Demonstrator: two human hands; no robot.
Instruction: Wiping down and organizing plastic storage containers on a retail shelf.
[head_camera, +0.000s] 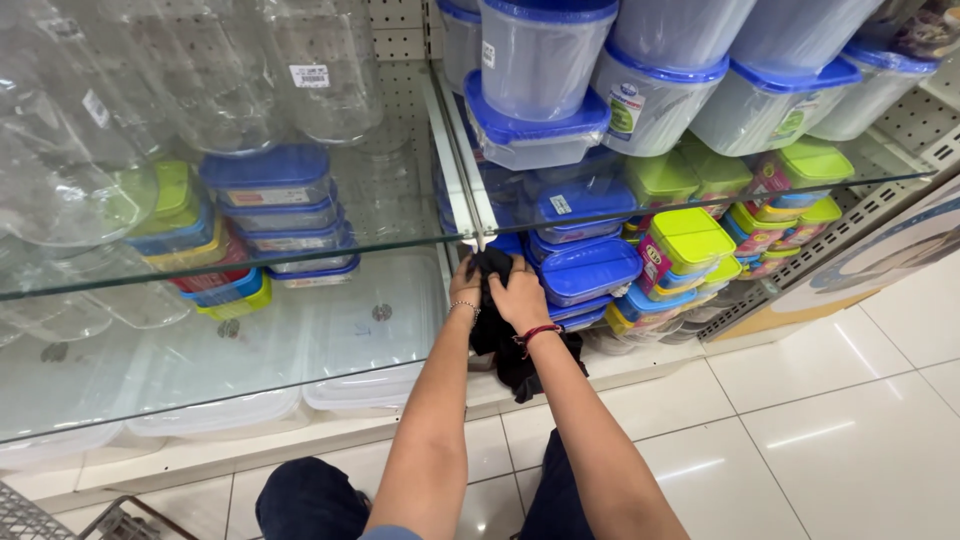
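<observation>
The cloth (505, 335) is black. The right wrist has a red band (538, 331), and the left wrist has a thin silver-looking one (464, 307), though it is too small to be sure. The boxes (588, 268) by the cloth are clear with blue lids. Other boxes (690, 240) have bright lime-green lids. The big tubs (545, 60) up top are see-through with blue rims. The floor (840, 400) is shiny white tile. The trousers (310, 500) are dark blue.

I am in a shop, in its housewares aisle. Glass shelves (230, 262) on pegboard backing carry stacked plastic containers with blue lids (585, 268) and green lids (690, 235), many price-labelled, above a glossy white tiled floor (830, 420).
</observation>
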